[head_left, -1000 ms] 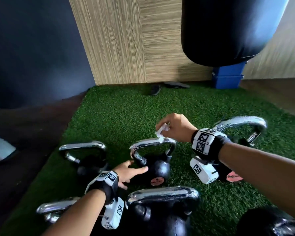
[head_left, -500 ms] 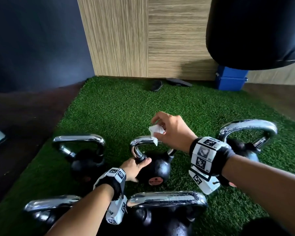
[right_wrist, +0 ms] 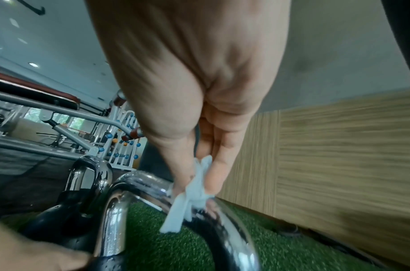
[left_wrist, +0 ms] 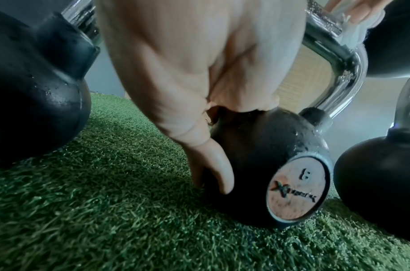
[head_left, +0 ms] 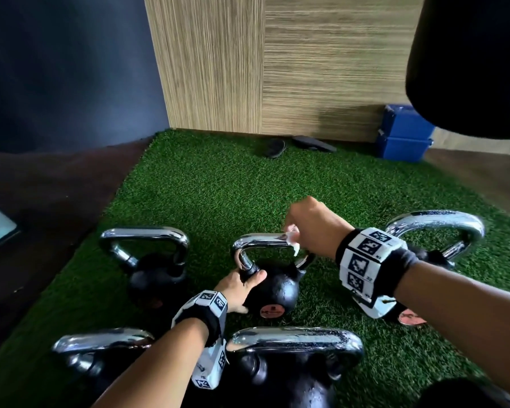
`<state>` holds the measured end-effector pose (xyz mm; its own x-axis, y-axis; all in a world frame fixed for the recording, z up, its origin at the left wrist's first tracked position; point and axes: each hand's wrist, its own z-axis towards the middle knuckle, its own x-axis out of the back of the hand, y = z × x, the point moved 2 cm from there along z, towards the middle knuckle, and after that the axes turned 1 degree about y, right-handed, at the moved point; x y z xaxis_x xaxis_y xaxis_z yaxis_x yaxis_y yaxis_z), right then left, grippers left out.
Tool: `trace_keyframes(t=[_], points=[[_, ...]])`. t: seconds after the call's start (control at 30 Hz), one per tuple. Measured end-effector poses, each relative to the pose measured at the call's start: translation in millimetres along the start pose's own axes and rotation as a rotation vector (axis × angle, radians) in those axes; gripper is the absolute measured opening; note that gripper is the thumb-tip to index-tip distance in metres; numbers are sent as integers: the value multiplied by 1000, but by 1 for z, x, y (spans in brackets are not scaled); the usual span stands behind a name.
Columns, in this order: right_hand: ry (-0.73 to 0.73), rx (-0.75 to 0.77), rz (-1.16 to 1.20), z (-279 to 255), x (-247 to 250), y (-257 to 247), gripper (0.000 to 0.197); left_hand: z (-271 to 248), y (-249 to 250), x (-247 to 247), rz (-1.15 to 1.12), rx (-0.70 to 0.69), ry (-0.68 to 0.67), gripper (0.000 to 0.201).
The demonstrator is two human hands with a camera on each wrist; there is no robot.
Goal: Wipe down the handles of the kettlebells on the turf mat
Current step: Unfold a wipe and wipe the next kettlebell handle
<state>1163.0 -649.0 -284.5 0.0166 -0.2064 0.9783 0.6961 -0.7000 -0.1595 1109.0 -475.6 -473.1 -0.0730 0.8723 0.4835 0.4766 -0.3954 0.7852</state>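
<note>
Several black kettlebells with chrome handles stand on the green turf mat (head_left: 218, 187). My right hand (head_left: 299, 225) (right_wrist: 206, 170) pinches a small white wipe (head_left: 292, 243) (right_wrist: 190, 201) against the right end of the middle kettlebell's handle (head_left: 262, 240) (right_wrist: 120, 198). My left hand (head_left: 245, 282) (left_wrist: 199, 143) grips that kettlebell (head_left: 280, 287) (left_wrist: 269, 150) low on its left side, thumb by the handle post and fingers curled round the ball. A round pink label (left_wrist: 296, 188) faces me.
Other kettlebells stand at the left (head_left: 147, 251), the right (head_left: 436, 228), the near left (head_left: 100, 343) and the near middle (head_left: 295, 340). Blue boxes (head_left: 404, 134), a black punching bag (head_left: 468, 63) and dark slippers (head_left: 274, 147) lie by the wooden wall. Dark floor borders the mat on the left.
My right hand lifted the wipe slightly above the handle, then came back down on it further right. My left hand kept its hold low on the kettlebell.
</note>
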Motion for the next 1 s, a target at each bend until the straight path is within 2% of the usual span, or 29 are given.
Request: trace_keyframes(t=[0.13,0.3,0.47,0.57,0.7,0.83,1.0], points=[[17,20,66,-6,-2,-7,27,0,-3,-2,47,-42,54,75],[45,-159,176,-12,6,20,21,-2,0,-1,63,-47,42,76],[44,-189,133,-12,3,14,21,-3,0,-1,43,-62,46,71],[59,-269,170,-13,3,20,17,-1,-2,-1,63,-25,28,72],[-15,-405,194,-20,-5,44,12,3,-5,0,71,-26,16,74],[-13,-467,328,-16,-9,57,20,3,-6,2,153,-48,43,77],[-87,-584,478,-12,-29,69,20,2,-5,1,36,-15,29,79]])
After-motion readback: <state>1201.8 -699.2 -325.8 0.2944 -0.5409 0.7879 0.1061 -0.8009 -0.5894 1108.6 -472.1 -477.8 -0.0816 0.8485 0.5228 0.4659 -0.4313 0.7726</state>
